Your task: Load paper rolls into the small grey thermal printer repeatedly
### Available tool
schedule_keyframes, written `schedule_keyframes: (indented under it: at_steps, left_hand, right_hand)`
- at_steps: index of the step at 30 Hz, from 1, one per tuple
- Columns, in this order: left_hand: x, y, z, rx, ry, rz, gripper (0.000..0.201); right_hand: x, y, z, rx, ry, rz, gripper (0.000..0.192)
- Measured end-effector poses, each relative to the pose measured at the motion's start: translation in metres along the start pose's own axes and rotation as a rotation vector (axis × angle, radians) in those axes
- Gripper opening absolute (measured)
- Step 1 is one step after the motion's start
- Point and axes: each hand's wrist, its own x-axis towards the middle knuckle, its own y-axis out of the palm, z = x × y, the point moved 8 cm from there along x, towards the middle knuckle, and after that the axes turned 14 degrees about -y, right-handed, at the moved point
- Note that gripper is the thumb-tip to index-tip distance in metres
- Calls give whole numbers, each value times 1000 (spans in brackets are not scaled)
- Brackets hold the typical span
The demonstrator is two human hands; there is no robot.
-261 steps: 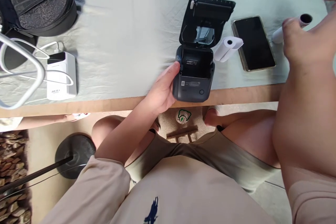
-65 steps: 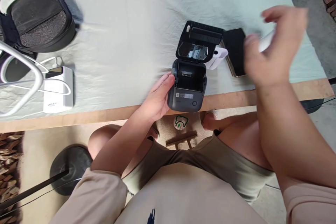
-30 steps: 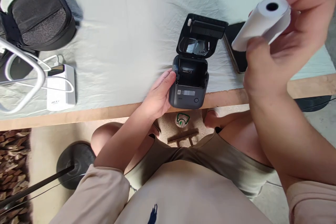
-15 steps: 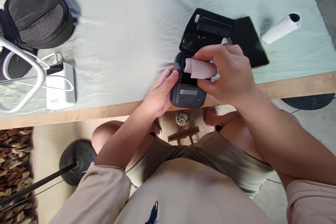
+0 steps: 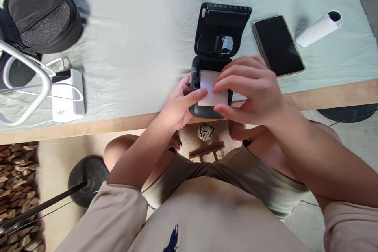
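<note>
At lower frame, bare floor lay under a wooden table (image 5: 339, 96) covered by pale cloth (image 5: 147, 27). At the near edge, the left hand (image 5: 177, 106) gripped the open printer (image 5: 220, 35); the right hand (image 5: 251, 88) pinched white paper (image 5: 208, 86) in its bay. Beyond lay a phone (image 5: 277, 45) and spare roll (image 5: 319, 29).

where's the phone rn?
In the head view the phone lies face up on the pale cloth at upper right, between the printer's open lid and the spare paper roll, beyond the right hand.
</note>
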Motion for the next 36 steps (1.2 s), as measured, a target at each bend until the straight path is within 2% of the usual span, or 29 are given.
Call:
schedule_keyframes:
  at_steps: [4,5,7,9,10,14,17,19,21,24,30,36]
  left_hand:
    - [-2,1,0,24,5,-8,64]
    - [-3,2,1,31,5,-8,67]
    - [-3,2,1,44,4,-19,71]
    - [-3,1,1,50,3,-33,76]
    - [-3,1,1,50,1,-37,79]
    - [-2,0,1,42,4,-29,85]
    - [-2,-2,2,34,-8,-40,88]
    - [-3,-4,3,24,-10,-33,92]
    - [-3,-3,2,10,7,-5,89]
    - [-4,0,2,-7,25,36,81]
    - [-2,2,2,-15,-2,46,67]
    - [6,0,9,-80,-33,59,62]
  right_hand:
    - [-5,-28,-25,-3,104,-324,28]
    - [-9,-32,-36,11,169,-388,31]
    - [-17,-30,-59,117,329,-443,61]
    - [-23,-20,-76,254,471,-403,82]
    - [-24,-15,-81,315,520,-377,82]
    - [-25,-12,-78,416,535,-363,52]
    - [-27,-2,-73,440,524,-297,41]
    - [-30,15,-68,496,520,-179,46]
    - [-34,32,-62,556,515,-72,60]
    - [-36,45,-54,618,501,2,73]
    - [-26,35,-44,546,380,-23,60]
    - [-30,35,-50,464,401,-2,58]
